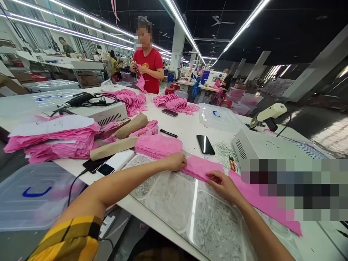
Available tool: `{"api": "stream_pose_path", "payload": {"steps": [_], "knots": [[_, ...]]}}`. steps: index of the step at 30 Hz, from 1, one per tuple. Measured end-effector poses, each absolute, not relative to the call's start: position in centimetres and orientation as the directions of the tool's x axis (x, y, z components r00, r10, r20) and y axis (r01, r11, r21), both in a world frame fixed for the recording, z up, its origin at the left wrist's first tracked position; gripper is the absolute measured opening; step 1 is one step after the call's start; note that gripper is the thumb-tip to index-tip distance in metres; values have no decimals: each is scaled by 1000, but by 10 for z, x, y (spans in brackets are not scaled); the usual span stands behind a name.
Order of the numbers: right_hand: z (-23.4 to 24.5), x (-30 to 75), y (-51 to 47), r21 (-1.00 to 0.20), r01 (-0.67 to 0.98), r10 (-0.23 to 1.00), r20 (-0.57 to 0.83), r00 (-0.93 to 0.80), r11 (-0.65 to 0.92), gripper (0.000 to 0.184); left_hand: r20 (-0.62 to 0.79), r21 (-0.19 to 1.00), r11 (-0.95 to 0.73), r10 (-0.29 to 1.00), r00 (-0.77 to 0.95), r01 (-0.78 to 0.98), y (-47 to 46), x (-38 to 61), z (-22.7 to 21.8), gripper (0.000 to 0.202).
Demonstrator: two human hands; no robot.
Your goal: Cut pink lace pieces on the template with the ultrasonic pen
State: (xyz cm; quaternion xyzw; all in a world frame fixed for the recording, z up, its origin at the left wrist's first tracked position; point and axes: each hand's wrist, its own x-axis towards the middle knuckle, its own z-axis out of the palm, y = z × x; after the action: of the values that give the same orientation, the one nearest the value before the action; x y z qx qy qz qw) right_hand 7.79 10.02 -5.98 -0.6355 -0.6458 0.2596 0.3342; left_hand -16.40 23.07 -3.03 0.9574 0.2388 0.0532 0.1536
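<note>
A pink fabric piece with a scalloped, lace-like edge lies at the near side of the table, between my two hands. My left hand is closed at its left end, the fingertips pinched on the cloth. At the right end, my right hand grips the near corner between thumb and curled fingers. Just beyond my left hand rests a stack of similar pink lace pieces. A long flat pink cloth strip lies to the right of my right hand. Beneath both hands is a clear-topped, grey speckled board.
Beyond the cloth are a phone, a black marker and orange-handled snips. Bundled pink pieces and a white power bank sit left. A metal box stands right. A person in red handles pink cloth across the table.
</note>
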Motion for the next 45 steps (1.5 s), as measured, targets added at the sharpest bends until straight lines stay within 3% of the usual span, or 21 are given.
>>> {"api": "stream_pose_path", "payload": {"steps": [8, 13, 15, 18, 23, 28, 32, 37, 40, 45], "knots": [[-57, 75, 99, -729, 678, 989, 148, 22, 94, 35, 26, 367, -802, 515, 857, 471, 230, -161, -23, 31], [-54, 55, 101, -592, 799, 964, 256, 66, 103, 41, 137, 374, -819, 514, 847, 436, 227, -160, -12, 25], [-54, 52, 104, -534, 841, 950, 298, 95, 84, 33, 184, 368, -833, 502, 845, 414, 226, -165, -5, 17], [-53, 56, 100, -472, 878, 937, 336, 99, 76, 27, 227, 360, -857, 465, 856, 370, 221, -182, 5, 21], [-52, 47, 66, -420, 883, 942, 331, -64, 208, 27, 188, 367, -885, 374, 908, 288, 201, -239, 10, 21], [-52, 1, 30, -387, 813, 886, 341, -313, 436, 32, 98, 339, -896, 337, 936, 287, 179, -296, 6, 20], [-43, -19, 23, -497, 706, 862, 338, -379, 505, 23, 44, 288, -907, 334, 942, 308, 175, -317, 8, 15], [-37, 2, 62, -747, 629, 970, 236, -53, 215, 24, 67, 230, -902, 390, 919, 366, 183, -280, 9, 18], [-44, 18, 95, -783, 610, 979, 196, 56, 122, 35, 89, 186, -892, 433, 897, 412, 193, -232, 0, 13], [-59, 29, 119, -826, 562, 992, 103, 78, 42, 44, 34, 124, -884, 457, 889, 450, 213, -179, -18, 10]]}}
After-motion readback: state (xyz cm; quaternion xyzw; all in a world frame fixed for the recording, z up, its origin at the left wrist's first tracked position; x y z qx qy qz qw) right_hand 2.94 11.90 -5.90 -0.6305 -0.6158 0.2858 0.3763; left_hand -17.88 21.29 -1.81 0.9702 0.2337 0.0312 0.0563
